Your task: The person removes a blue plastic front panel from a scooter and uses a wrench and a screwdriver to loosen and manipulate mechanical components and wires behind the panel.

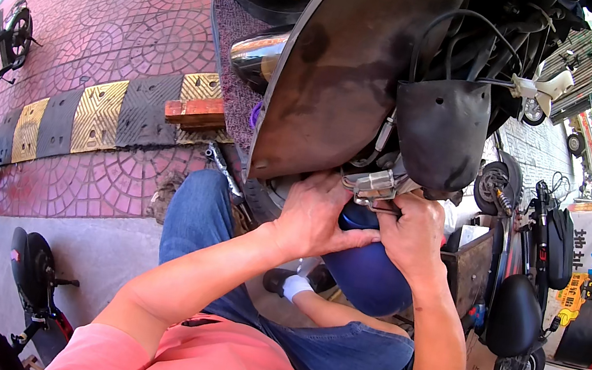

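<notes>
A scooter's dark brown curved panel point(361, 62) fills the upper middle, with a black flap point(441, 127) hanging beside it. Below the flap sits a silver-grey block-like part point(377, 186). My right hand point(418, 234) pinches its right side between thumb and fingers. At its left end my left hand point(318, 217) has its fingers curled in under the panel's lower edge, their tips hidden. The left thumb reaches across to the right hand, over a rounded blue panel point(371, 277). What the left fingers hold is hidden.
Dark cables point(486, 52) and a white plastic fitting point(554, 89) hang at the upper right. A reddish wooden block point(194, 111) lies by a black-and-yellow speed bump point(99, 111). A metal ratchet-like tool point(223, 171) lies near my left knee. Parked scooters point(519, 312) stand at right.
</notes>
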The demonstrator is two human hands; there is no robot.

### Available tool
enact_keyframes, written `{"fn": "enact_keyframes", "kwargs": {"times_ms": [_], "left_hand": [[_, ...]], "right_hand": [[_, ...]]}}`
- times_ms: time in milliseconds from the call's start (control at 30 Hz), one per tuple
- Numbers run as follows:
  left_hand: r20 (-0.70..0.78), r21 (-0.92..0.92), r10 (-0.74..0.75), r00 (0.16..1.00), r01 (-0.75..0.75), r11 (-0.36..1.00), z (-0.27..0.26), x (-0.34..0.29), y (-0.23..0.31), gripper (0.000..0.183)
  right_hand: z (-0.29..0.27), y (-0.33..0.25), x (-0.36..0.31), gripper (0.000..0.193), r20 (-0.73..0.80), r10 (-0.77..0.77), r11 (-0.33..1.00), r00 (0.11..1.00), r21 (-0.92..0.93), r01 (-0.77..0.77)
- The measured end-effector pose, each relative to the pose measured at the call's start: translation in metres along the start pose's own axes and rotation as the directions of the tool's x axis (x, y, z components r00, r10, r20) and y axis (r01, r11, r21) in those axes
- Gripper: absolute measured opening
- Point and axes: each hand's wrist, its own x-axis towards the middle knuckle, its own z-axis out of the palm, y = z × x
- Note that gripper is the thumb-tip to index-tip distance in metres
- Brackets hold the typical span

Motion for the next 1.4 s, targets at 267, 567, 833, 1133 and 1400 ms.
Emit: {"fn": "enact_keyframes", "kwargs": {"times_ms": [267, 567, 833, 1133, 1400], "left_hand": [[0.066, -0.049, -0.073, 0.995, 0.077, 0.996, -0.001, 0.001, -0.001, 0.078], [0.102, -0.076, -0.094, 0.990, 0.102, 0.992, -0.003, 0.003, -0.002, 0.078], [0.071, -0.111, -0.117, 0.991, 0.124, 0.986, -0.006, 0.003, 0.001, 0.080], [0.062, -0.139, -0.247, 0.967, 0.254, 0.957, -0.009, 0.004, 0.008, 0.083], [0.051, -0.146, -0.266, 0.963, 0.271, 0.951, -0.007, -0.001, 0.008, 0.086]], "right_hand": [[-0.002, 0.001, 0.001, 0.016, 0.003, 0.007, 0.997, 1.000, 0.074, -0.008], [0.000, 0.001, 0.001, 0.014, -0.014, -0.037, 0.999, 0.999, -0.033, 0.037], [-0.005, -0.001, 0.003, 0.012, 0.011, -0.014, 0.998, 1.000, 0.060, 0.014], [0.000, -0.003, 0.004, 0.014, -0.030, 0.003, 1.000, 1.000, -0.005, -0.003], [0.002, -0.003, 0.001, 0.012, -0.047, -0.016, 0.999, 0.999, -0.035, 0.014]]}}
